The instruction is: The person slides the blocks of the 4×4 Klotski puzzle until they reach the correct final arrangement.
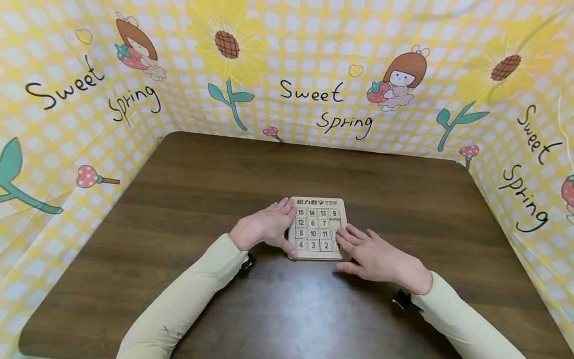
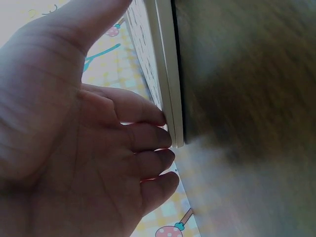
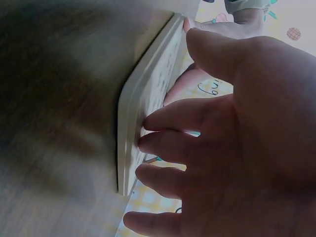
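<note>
A wooden number sliding puzzle (image 1: pixel 318 254) lies flat on the table, its tiles numbered in a square grid. A bare slot (image 1: pixel 335 224) shows below tile 9 (image 1: pixel 334 213), right of tile 7 (image 1: pixel 324 223). My left hand (image 1: pixel 267 225) rests along the puzzle's left side, thumb at the near left corner and fingers extended along the frame. My right hand (image 1: pixel 378 254) lies at the right side, its fingertips on the tiles below the slot and partly covering them. In the right wrist view, its fingers (image 3: pixel 170 145) are nearly straight against the puzzle's face.
The brown wooden table (image 1: pixel 215 164) surrounds the puzzle. A yellow checked cloth (image 1: pixel 296 55) with flowers and lettering stands behind the table and along both sides. Dark straps (image 1: pixel 405 300) show at the wrists.
</note>
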`<move>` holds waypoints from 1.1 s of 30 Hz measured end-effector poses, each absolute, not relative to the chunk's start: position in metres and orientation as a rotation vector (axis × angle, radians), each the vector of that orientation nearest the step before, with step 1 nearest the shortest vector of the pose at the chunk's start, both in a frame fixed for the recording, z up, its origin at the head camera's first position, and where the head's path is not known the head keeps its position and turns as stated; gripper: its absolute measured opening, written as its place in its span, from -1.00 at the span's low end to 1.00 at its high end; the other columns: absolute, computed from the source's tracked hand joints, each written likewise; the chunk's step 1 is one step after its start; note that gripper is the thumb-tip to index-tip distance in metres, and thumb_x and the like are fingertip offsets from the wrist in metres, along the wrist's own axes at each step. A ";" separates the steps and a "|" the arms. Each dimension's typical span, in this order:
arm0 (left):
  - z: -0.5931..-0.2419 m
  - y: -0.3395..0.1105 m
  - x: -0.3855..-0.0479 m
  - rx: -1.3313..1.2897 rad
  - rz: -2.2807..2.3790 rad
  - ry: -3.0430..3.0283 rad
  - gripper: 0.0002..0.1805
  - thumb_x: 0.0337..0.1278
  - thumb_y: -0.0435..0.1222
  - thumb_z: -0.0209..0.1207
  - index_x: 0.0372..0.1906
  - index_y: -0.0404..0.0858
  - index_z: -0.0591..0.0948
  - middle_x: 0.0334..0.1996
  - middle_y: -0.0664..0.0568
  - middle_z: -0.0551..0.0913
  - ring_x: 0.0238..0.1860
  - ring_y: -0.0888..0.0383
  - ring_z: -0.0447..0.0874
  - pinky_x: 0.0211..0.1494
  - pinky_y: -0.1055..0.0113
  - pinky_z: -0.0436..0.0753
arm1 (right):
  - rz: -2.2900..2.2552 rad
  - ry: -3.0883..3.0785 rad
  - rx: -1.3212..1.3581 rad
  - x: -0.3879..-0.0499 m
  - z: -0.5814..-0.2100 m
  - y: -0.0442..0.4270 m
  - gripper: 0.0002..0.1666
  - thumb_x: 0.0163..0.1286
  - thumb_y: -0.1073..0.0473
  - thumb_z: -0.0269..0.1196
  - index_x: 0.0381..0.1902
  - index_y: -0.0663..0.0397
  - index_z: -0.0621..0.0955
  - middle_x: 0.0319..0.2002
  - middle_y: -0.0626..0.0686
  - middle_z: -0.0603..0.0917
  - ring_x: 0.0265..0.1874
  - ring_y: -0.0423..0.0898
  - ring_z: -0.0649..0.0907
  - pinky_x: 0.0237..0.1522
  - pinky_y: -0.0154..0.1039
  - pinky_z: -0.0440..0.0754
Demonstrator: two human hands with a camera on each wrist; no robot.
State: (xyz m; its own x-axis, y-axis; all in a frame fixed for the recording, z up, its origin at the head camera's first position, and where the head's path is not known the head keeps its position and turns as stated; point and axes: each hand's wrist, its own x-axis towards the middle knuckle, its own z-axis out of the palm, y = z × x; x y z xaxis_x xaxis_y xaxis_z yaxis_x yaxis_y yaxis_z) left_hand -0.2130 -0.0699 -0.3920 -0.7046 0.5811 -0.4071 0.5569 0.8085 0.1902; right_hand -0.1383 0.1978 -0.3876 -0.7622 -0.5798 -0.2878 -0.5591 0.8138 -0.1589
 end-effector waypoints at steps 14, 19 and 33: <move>-0.392 -0.069 -0.215 0.835 0.052 2.543 0.37 -0.17 0.35 0.32 0.55 -0.37 -0.07 0.59 -0.22 -0.24 0.61 -0.07 -0.35 0.65 0.11 -0.13 | -0.002 2.699 -0.873 -0.150 -0.390 0.195 -0.09 0.44 -0.33 0.04 0.50 0.15 0.23 0.52 0.18 0.19 0.53 0.21 0.14 0.37 0.41 0.19; -0.392 -0.068 -0.215 0.826 0.017 2.552 0.38 -0.19 0.38 0.31 0.55 -0.36 -0.07 0.59 -0.21 -0.24 0.61 -0.06 -0.35 0.65 0.10 -0.15 | 0.004 2.698 -0.843 -0.159 -0.392 0.193 -0.06 0.42 -0.37 0.02 0.51 0.14 0.22 0.54 0.18 0.15 0.53 0.20 0.14 0.38 0.40 0.18; -0.392 -0.070 -0.215 0.846 0.053 2.561 0.37 -0.19 0.36 0.32 0.55 -0.37 -0.04 0.59 -0.22 -0.20 0.61 -0.07 -0.33 0.65 0.09 -0.13 | -0.043 2.753 -0.903 -0.145 -0.390 0.196 -0.11 0.42 -0.32 0.06 0.49 0.13 0.27 0.53 0.21 0.17 0.51 0.21 0.19 0.36 0.40 0.23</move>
